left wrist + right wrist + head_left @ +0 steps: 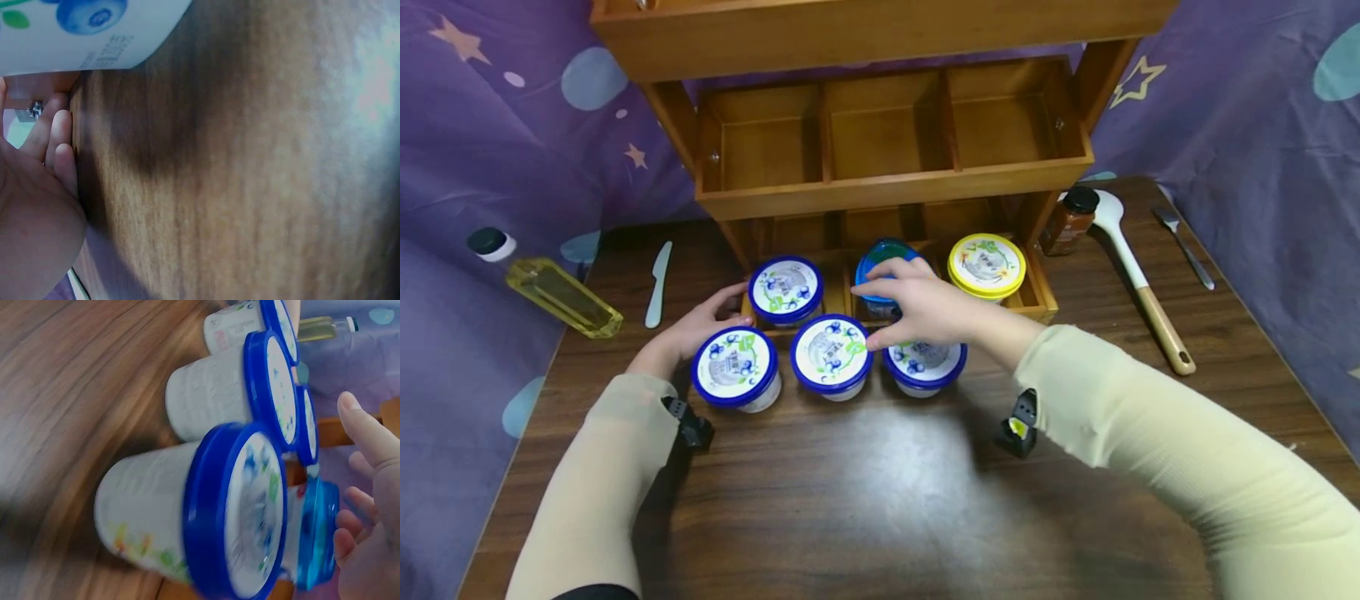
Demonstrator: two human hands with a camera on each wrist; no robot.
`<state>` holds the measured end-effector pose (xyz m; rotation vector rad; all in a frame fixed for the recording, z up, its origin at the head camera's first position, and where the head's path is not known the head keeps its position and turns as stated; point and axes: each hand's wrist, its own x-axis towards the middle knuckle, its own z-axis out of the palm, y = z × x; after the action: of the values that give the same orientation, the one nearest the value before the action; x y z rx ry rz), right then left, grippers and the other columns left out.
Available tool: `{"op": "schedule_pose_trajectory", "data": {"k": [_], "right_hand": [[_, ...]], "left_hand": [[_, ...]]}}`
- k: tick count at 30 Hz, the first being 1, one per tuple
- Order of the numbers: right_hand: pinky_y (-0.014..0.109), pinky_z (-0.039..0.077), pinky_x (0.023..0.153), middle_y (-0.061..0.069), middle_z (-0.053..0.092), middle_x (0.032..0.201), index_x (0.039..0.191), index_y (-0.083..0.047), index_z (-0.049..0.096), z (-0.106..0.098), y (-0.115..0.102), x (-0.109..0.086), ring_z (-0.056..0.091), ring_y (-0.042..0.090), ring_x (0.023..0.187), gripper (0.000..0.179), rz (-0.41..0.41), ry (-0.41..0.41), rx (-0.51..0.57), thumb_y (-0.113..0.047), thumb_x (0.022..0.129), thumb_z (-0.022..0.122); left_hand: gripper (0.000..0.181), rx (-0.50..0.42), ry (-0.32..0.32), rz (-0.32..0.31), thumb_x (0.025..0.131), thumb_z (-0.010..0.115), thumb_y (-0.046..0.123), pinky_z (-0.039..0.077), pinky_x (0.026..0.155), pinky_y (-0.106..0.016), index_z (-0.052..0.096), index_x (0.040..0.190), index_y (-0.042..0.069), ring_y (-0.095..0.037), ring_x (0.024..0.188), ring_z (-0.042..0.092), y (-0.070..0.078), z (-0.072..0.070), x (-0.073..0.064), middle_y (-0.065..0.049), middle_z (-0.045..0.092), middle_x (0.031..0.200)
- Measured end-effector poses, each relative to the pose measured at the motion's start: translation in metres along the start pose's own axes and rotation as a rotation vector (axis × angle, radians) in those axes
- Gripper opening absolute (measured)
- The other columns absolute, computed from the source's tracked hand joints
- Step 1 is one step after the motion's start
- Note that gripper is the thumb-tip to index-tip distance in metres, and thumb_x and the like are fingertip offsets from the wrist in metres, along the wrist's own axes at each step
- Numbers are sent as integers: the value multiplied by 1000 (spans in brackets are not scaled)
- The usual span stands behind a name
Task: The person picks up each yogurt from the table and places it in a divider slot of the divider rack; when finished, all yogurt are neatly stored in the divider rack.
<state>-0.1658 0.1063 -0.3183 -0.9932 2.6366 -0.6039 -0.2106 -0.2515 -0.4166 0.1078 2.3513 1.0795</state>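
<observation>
Shelf (895,186) holds 3 tubs (786,290); 3 loose tubs (831,354) await before it.
Right hand (917,300), fingers apart, over blue tub (886,250); left hand (696,331) loose beside shelf.

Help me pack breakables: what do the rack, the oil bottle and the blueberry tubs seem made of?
Rack: wood, probably varnished; brown boards, soft sheen.
Oil bottle: transparent and smooth, glass or plastic, unclear which; yellow shows through.
Blueberry tubs: likely plastic; shiny blue lid rims, pale printed walls.
</observation>
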Motion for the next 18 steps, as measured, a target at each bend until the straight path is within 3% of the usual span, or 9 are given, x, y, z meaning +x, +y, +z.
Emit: {"op": "schedule_pose_trajectory", "data": {"k": [6,10,18], "right_hand": [[47,35,95,12,36,141,133,-16,54,3,19,-25,32,34,122,68,-77,34,-2,-43,75,76],[49,34,98,13,34,141,132,-14,55,4,23,-30,31,35,126,66,-117,67,4,-42,76,76],[51,33,100,10,35,141,131,-15,56,6,32,-42,29,32,130,64,-144,35,56,-43,76,76]], "left_hand": [[85,-11,-2,10,86,55,58,21,102,-62,13,151,24,-42,131,27,-4,0,4,-23,27,146],[85,-17,5,0,85,56,58,22,102,-62,14,151,25,-42,131,28,-5,0,4,-22,28,146],[87,-26,1,-9,84,57,59,22,102,-61,14,151,25,-41,131,28,-6,0,4,-21,28,146]]}}
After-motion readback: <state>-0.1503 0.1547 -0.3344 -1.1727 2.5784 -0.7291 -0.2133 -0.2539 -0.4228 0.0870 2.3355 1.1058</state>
